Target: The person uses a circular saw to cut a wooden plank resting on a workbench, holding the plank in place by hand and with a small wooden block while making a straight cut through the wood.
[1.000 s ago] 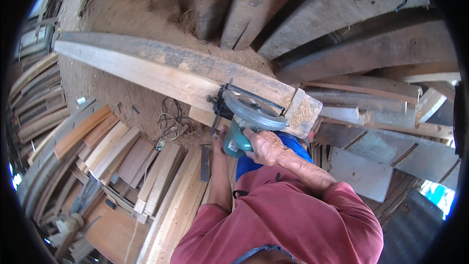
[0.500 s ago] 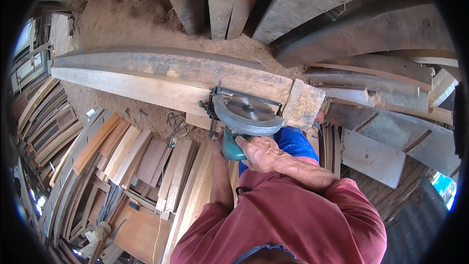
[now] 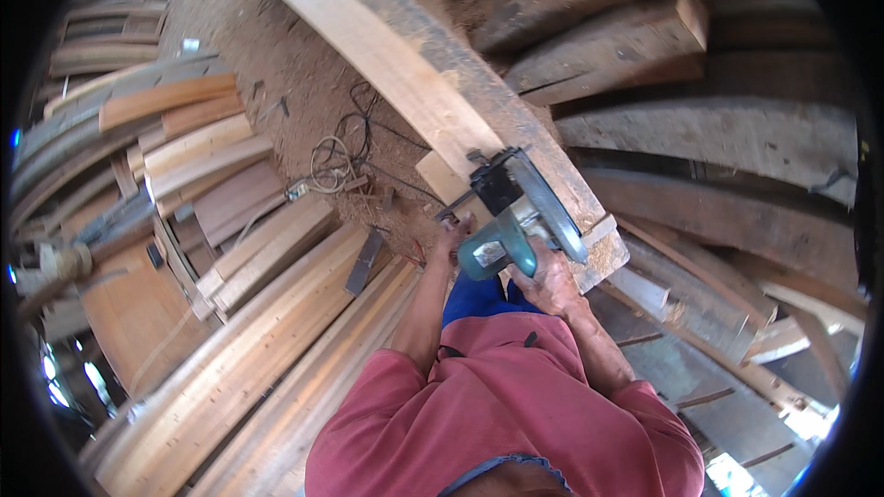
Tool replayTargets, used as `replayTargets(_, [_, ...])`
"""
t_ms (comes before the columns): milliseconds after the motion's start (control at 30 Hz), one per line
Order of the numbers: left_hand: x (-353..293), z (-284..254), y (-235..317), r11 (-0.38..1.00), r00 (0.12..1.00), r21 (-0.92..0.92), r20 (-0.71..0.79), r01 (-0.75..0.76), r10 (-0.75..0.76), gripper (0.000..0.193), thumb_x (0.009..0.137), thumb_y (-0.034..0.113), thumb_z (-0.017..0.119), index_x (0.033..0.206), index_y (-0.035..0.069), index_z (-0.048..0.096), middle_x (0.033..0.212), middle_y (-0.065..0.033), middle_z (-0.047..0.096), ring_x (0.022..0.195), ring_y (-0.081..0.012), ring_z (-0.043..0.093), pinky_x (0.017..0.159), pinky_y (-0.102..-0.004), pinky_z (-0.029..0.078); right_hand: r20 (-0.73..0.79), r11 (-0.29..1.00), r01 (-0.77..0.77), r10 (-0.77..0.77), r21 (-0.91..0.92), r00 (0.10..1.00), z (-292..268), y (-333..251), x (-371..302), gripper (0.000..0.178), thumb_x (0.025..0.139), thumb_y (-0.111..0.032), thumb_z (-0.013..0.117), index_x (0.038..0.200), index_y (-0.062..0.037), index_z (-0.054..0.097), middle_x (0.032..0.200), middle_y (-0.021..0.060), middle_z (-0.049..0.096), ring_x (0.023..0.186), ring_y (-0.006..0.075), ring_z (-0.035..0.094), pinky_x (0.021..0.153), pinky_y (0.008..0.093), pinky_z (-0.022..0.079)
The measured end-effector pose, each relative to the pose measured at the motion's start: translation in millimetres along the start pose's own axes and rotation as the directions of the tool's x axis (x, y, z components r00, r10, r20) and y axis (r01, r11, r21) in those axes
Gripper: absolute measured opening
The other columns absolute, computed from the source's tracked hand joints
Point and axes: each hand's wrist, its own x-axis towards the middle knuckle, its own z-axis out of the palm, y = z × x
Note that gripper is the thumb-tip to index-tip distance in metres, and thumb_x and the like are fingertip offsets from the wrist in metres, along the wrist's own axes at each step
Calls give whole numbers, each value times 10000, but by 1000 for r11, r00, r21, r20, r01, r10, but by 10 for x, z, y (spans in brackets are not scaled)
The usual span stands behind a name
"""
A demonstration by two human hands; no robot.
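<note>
A green circular saw (image 3: 497,247) with a dark base and a grey blade guard rests at the near end of a long pale plank (image 3: 396,60). My right hand (image 3: 550,287) is wrapped round the saw's rear handle. To the left of the saw, my left hand (image 3: 451,235) has its fingers curled at the end of a thin guide bar (image 3: 458,206) that sticks out from the saw's base. The plank lies along a thick, weathered timber beam (image 3: 479,83). The blade is hidden by the guard.
A coiled cord (image 3: 333,161) lies on the sawdust-covered ground left of the plank. Stacked boards (image 3: 249,331) fill the left side, and heavy timbers (image 3: 718,133) lie on the right. A small wood block (image 3: 600,228) sits across the beam's near end.
My view has swung, so the plank now runs from upper left toward me. The saw has turned, its guard now facing right and the blade no longer showing. My right hand still grips the handle.
</note>
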Motion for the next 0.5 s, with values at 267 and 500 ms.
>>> replayTargets(267, [-269, 197, 347, 996, 997, 48, -15, 74, -73, 536, 920, 255, 773, 1326, 2, 532, 1072, -68, 630, 841, -165, 599, 638, -332, 524, 23, 999, 10, -11, 52, 1000, -17, -153, 31, 360, 867, -172, 709, 1172, -15, 599, 895, 211, 686, 851, 388, 695, 790, 453, 531])
replayTargets(500, [-157, 142, 238, 992, 991, -8, 52, 123, -122, 765, 893, 297, 802, 1432, -72, 405, 1051, -123, 613, 867, -195, 608, 610, -352, 521, 36, 1000, 12, -13, 22, 999, -12, -166, 39, 341, 864, -150, 695, 1162, -4, 614, 910, 202, 685, 844, 376, 683, 793, 444, 525])
